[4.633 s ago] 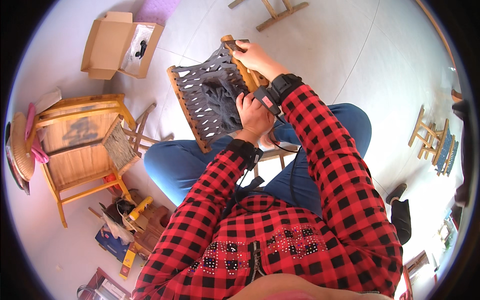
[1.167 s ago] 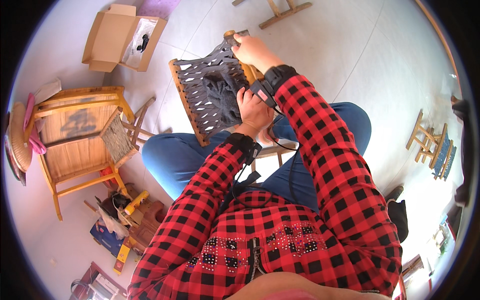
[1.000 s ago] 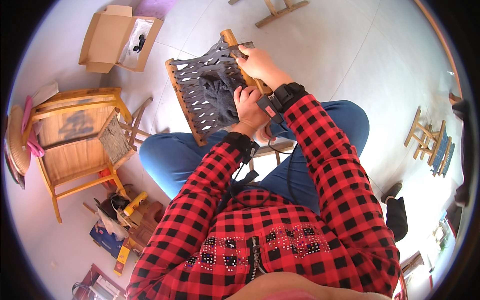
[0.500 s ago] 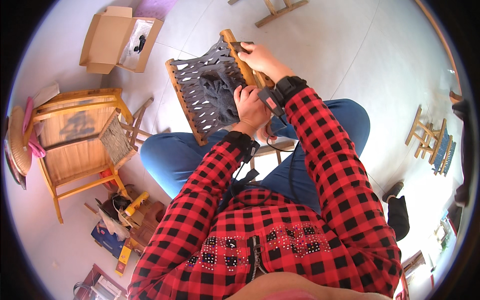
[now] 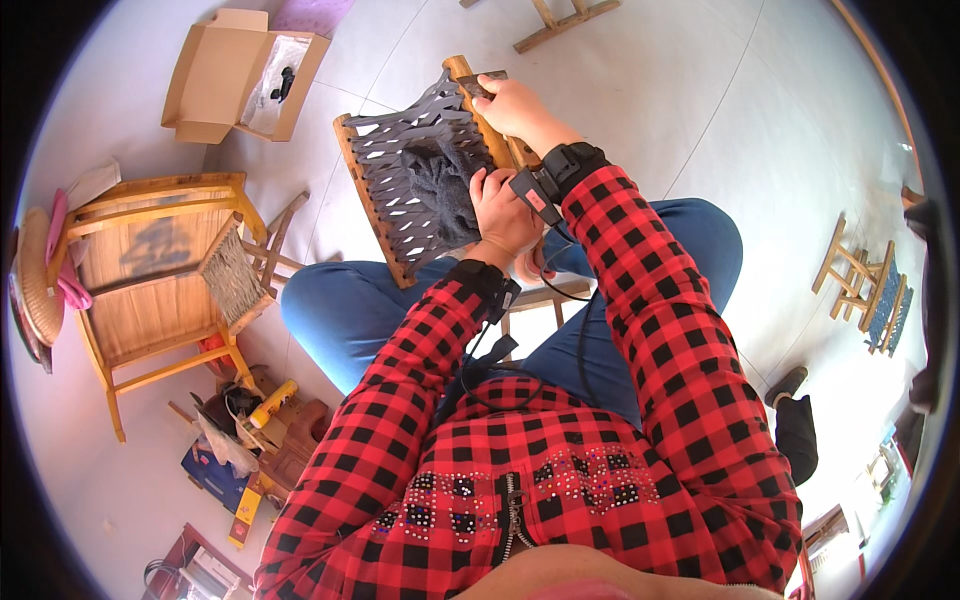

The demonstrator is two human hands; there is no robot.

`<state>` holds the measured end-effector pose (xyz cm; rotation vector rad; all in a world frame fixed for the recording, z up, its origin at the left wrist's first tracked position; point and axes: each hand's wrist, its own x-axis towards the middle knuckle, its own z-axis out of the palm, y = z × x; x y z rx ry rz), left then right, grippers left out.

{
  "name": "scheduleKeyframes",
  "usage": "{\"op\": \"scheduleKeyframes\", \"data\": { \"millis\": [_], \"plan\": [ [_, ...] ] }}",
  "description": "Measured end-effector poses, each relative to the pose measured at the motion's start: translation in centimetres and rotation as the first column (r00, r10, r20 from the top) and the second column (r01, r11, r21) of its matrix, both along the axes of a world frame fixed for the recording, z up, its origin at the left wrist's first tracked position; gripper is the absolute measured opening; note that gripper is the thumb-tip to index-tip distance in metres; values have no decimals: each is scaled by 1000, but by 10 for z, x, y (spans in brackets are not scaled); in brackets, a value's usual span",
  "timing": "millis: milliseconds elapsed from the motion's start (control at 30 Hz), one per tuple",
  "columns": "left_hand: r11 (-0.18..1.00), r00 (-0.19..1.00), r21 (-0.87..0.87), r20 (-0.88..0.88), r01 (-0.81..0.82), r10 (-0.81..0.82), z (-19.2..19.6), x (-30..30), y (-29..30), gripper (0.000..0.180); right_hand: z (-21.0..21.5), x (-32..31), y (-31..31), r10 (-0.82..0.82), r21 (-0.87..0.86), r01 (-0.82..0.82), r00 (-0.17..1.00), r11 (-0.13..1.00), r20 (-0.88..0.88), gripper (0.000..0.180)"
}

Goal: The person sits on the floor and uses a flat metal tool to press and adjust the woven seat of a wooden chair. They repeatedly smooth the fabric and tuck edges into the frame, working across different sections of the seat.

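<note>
A small folding stool with a wooden frame (image 5: 358, 190) and a seat of woven dark strips (image 5: 392, 215) is tipped in front of my knees. My left hand (image 5: 507, 212) is closed round the near end of its right-hand wooden rail. Toward that rail's far end, my right hand (image 5: 518, 112) pinches a dark flat sheet (image 5: 482, 84) that looks like sandpaper, laid over the wood. A crumpled dark grey cloth (image 5: 440, 185) lies on the woven seat, beside my left fingers. My hands hide part of the rail and the legs beneath.
An open cardboard box (image 5: 215, 85) is at the far left. Below it stands a wooden chair (image 5: 150, 275), with a woven-seat stool (image 5: 235, 275) against it. Tools and a yellow cylinder (image 5: 273, 403) lie near a blue box (image 5: 213, 477). A blue-seated stool (image 5: 880, 300) is at right.
My right hand has shifted slightly toward the rail's far end with the dark sheet, which now shows more. The left hand keeps its grip, and the cloth has stayed on the seat.
</note>
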<state>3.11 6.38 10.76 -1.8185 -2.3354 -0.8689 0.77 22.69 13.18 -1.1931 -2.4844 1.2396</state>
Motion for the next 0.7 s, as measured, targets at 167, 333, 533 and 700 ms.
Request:
{"op": "scheduleKeyframes", "data": {
  "millis": [167, 333, 533, 700],
  "plan": [
    [1000, 997, 18, 74, 4, -5, 4, 0, -2, 19, 6, 13, -18, 114, -35, -110, 984, 993, 136, 49],
    [1000, 1000, 12, 13, -6, 6, 2, 0, 0, 24, 8, -7, -11, 65, 78, -73, 992, 994, 104, 51],
    [997, 1000, -73, 7, 3, -3, -1, -2, -1, 28, 8, -4, -14, 97, 89, -116, 976, 989, 197, 53],
    [1000, 1000, 29, 5, 7, -7, -1, -2, -2, 26, 11, 3, -25, 91, 61, -103, 979, 993, 182, 53]
  ]
}}
